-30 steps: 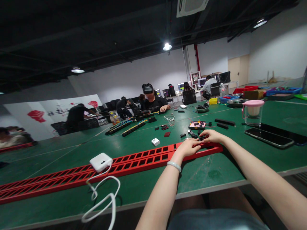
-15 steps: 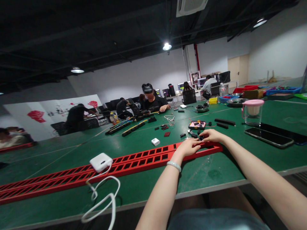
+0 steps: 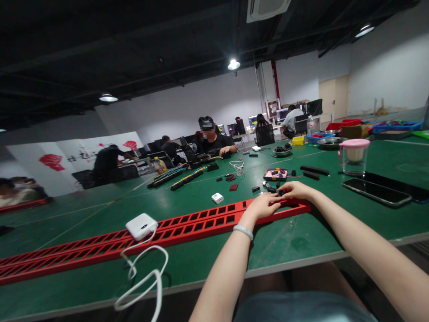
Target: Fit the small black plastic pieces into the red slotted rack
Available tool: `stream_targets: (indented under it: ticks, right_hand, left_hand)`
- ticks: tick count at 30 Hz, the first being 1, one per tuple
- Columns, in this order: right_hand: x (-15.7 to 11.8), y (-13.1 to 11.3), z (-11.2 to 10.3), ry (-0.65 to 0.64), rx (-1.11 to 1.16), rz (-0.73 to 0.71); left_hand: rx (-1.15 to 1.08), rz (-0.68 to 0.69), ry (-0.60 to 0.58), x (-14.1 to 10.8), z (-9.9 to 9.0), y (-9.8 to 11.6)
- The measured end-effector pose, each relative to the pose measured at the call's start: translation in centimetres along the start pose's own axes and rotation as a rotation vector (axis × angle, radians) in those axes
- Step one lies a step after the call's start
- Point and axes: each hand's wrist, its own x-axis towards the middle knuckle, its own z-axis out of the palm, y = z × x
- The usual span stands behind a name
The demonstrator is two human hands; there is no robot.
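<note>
A long red slotted frame [image 3: 187, 228] lies across the green table [image 3: 187, 259]. Over its right end is my left hand [image 3: 263, 205], with a pale bracelet at the wrist, its fingers reaching toward a small dark part at the far edge. My right hand [image 3: 296, 191] meets it from the right, fingers bent down at the same dark part. The fingertips are close together, and what lies between them is too small to make out. Small black connectors [image 3: 256, 189] sit just beyond the hands.
A white power bank [image 3: 142, 226] with a cable rests on the frame. Beyond are a white adapter [image 3: 217, 198], brown pieces [image 3: 233, 187] and a tray of parts [image 3: 275, 174]. Rightward are black bars [image 3: 315, 170], a phone [image 3: 376, 191] and a pink-lidded cup [image 3: 354, 157]. A person sits opposite.
Both my hands have stayed almost where they were. In the background, a person at the far desks has shifted posture, and the hand of the person opposite has moved slightly.
</note>
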Motion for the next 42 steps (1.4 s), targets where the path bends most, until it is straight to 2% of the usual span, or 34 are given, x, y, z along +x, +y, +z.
stream_targets:
  ticks: [7,12,14,18,21,23,27,33,42]
  right_hand:
    - [0.2,0.0,0.0,-0.053,-0.025,0.034]
    - [-0.4,-0.9,-0.4,-0.096,-0.063,-0.013]
    - [-0.5,-1.1,-0.2,-0.030,-0.086,-0.025]
    - [0.1,-1.4,0.6,0.223,-0.207,0.007]
    - [0.7,-1.9,1.1,0.302,-0.372,0.042]
    - [0.9,-2.4,1.4,0.266,-0.482,0.120]
    - [0.7,-3.1,1.7,0.098,-0.576,0.280]
    - [0.7,-3.5,1.8,-0.006,-0.634,0.310]
    - [0.8,-3.8,1.8,-0.028,-0.705,0.352]
  left_hand:
    - [-0.004,0.001,0.010,0.0,0.1,-0.1]
    - [-0.001,-0.013,0.008,0.0,0.1,-0.1]
    - [0.001,-0.020,0.007,0.0,0.1,-0.2]
    - [-0.012,-0.020,0.007,0.0,0.2,-0.2]
    - [-0.018,-0.020,0.011,0.1,0.2,-0.2]
    - [-0.019,-0.012,0.017,0.2,0.2,-0.1]
    - [-0.019,0.010,0.029,0.2,0.3,-0.2]
    - [-0.002,0.033,0.051,0.3,0.7,-0.7]
    - [-0.010,0.050,0.048,0.4,0.8,-1.0]
